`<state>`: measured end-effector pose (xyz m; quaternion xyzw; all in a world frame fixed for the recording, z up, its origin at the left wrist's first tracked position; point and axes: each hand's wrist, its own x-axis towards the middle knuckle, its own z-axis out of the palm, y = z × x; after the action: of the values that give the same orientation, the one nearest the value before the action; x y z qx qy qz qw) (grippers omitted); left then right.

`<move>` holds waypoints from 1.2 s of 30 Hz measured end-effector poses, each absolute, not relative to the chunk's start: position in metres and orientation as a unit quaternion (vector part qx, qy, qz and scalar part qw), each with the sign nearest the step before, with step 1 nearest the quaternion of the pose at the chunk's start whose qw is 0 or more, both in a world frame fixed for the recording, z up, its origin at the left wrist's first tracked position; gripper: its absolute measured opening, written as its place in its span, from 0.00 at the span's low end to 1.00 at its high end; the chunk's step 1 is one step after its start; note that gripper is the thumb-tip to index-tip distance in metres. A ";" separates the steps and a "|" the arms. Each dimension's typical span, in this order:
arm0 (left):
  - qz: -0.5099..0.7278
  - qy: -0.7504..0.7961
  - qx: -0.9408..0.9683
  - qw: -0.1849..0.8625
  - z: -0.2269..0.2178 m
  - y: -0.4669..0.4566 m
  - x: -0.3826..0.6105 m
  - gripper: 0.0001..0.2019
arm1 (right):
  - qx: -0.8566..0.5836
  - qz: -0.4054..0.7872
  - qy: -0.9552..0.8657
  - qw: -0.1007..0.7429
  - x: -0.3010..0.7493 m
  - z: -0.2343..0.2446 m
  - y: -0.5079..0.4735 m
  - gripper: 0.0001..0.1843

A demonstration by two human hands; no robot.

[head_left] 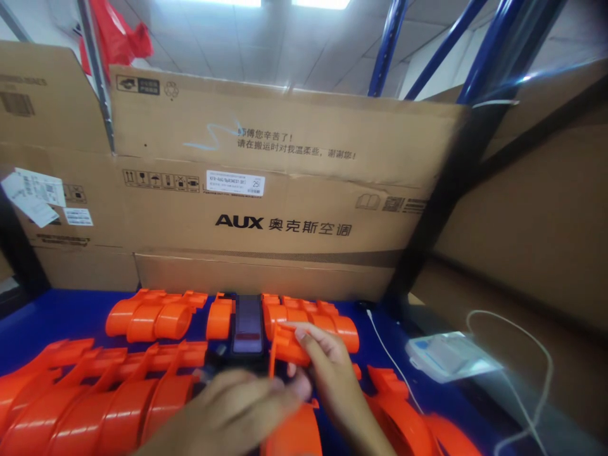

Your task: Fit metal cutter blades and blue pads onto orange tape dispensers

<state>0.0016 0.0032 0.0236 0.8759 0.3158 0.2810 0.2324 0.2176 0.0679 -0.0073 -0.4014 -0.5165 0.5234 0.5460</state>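
An orange plastic part (287,346) with a flat upright edge sits in my right hand (327,358), pinched between thumb and fingers. My left hand (237,405) is smeared by motion just below and to the left of it, its fingertips close to the part's lower edge. Whether they touch it I cannot tell. Under the hands another curved orange piece (294,434) shows in part. Behind them a dark phone (247,326) stands propped upright, screen facing me.
Rows of orange ring-shaped pieces (80,411) cover the blue surface (90,307) at left, with more at the back and right. A clear plastic box (453,356) and white cable (394,361) lie at right. Cardboard (294,190) walls the back; a dark post (427,221) stands right.
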 end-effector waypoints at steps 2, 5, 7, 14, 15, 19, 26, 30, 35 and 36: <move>0.346 0.346 0.831 0.264 0.014 0.006 0.005 0.36 | -0.410 0.510 -0.520 0.549 0.217 -0.007 0.067 0.22; 0.382 0.374 0.747 0.395 -0.003 0.015 0.017 0.37 | -0.412 0.507 -0.537 0.534 0.214 -0.008 0.066 0.24; 0.401 0.362 0.680 0.495 -0.015 0.023 0.030 0.35 | -0.407 0.508 -0.555 0.518 0.212 -0.009 0.065 0.24; 0.515 0.337 0.493 0.615 -0.049 0.065 0.046 0.22 | -0.430 0.398 -0.622 0.520 0.217 -0.012 0.069 0.28; 0.521 0.339 0.477 0.622 -0.053 0.069 0.043 0.22 | -0.444 0.352 -0.643 0.515 0.219 -0.011 0.070 0.26; 0.557 0.313 0.466 0.612 -0.065 0.071 0.033 0.22 | -0.477 0.193 -0.761 0.395 0.222 -0.008 0.072 0.12; 0.586 0.296 0.459 0.598 -0.078 0.053 0.022 0.19 | -0.474 0.154 -0.836 0.228 0.212 -0.008 0.063 0.13; 0.577 0.319 0.465 0.591 -0.085 0.049 0.024 0.22 | -0.473 0.156 -0.840 0.216 0.214 -0.011 0.063 0.15; 0.571 0.347 0.446 0.596 -0.085 0.053 0.026 0.21 | -0.469 0.150 -0.845 0.211 0.213 -0.013 0.066 0.14; 0.577 0.346 0.431 0.602 -0.084 0.054 0.025 0.22 | -0.469 0.149 -0.845 0.209 0.212 -0.013 0.066 0.14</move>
<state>0.0251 0.0544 -0.0839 0.4307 0.3460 0.5766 0.6019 0.2125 0.0662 -0.0129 -0.4687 -0.8452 0.1487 0.2093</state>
